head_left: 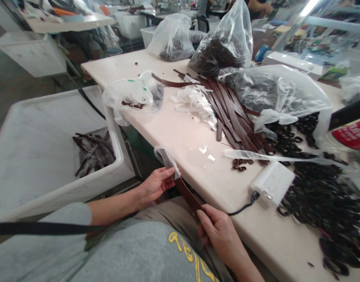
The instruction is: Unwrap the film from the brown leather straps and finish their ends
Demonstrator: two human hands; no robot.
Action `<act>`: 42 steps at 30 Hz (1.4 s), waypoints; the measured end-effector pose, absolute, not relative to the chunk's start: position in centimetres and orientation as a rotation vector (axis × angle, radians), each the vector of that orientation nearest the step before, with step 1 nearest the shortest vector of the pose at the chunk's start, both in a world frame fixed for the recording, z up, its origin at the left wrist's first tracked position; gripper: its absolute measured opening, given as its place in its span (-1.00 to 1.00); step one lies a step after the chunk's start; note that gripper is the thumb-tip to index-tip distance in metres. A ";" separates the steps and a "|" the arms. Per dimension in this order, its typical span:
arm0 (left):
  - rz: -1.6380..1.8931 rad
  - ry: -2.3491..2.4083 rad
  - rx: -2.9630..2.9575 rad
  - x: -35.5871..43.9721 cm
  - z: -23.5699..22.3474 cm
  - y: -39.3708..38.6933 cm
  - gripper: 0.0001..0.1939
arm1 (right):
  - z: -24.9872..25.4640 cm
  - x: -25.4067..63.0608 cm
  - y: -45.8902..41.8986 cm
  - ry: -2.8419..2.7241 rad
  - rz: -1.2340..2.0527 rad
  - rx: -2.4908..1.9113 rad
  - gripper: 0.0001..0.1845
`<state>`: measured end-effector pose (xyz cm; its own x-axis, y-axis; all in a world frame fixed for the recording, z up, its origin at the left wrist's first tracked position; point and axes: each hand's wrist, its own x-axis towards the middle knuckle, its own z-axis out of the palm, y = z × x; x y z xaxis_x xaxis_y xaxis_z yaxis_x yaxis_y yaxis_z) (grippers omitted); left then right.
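A dark brown leather strap (pixel 187 194) runs between my two hands, just off the table's near edge. My left hand (pixel 158 182) pinches its upper part, where a clear plastic sleeve (pixel 168 158) covers the far end. My right hand (pixel 216 227) grips the lower end, with the thumb on top. Past the hands, a pile of similar brown straps (pixel 229 109) lies on the table (pixel 180 135). Beside that pile is a heap of clear plastic sleeves (pixel 194 102).
At left stands a white bin (pixel 51 105) with wrapped straps (pixel 93 150) inside. Black loops (pixel 323 192) cover the table's right side, near a white power bank (pixel 272 182) with a cable. Filled plastic bags (pixel 222 51) stand at the back. Small brown loops (pixel 240 164) lie mid-table.
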<state>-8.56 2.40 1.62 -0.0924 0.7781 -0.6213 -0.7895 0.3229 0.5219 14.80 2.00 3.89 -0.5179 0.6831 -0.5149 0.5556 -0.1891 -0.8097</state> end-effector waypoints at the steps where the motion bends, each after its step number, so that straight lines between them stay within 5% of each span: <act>1: 1.266 1.005 -0.024 -8.0 1.4 1.9 -0.87 | 3.7 14.4 2.0 -1.964 1.750 -1.494 -0.65; 5: 1.162 0.936 0.013 -5.4 0.5 -0.4 -0.65 | 3.1 11.7 2.5 -2.029 1.574 -1.470 -0.65; 11: 1.173 0.941 0.095 -6.6 0.2 -0.7 -0.56 | 2.7 10.6 2.1 -2.062 1.594 -1.385 -0.66; 17: 1.328 1.024 0.003 -8.4 0.1 0.5 -0.70 | 2.8 10.3 2.2 -2.037 1.615 -1.400 -0.66; 25: 1.330 0.857 0.224 -7.0 1.8 0.9 -0.55 | 3.7 10.9 2.5 -2.037 1.517 -1.304 -0.64; 42: 1.403 0.939 0.215 -7.1 2.8 2.7 -0.57 | 2.8 12.3 2.1 -1.933 1.489 -1.309 -0.61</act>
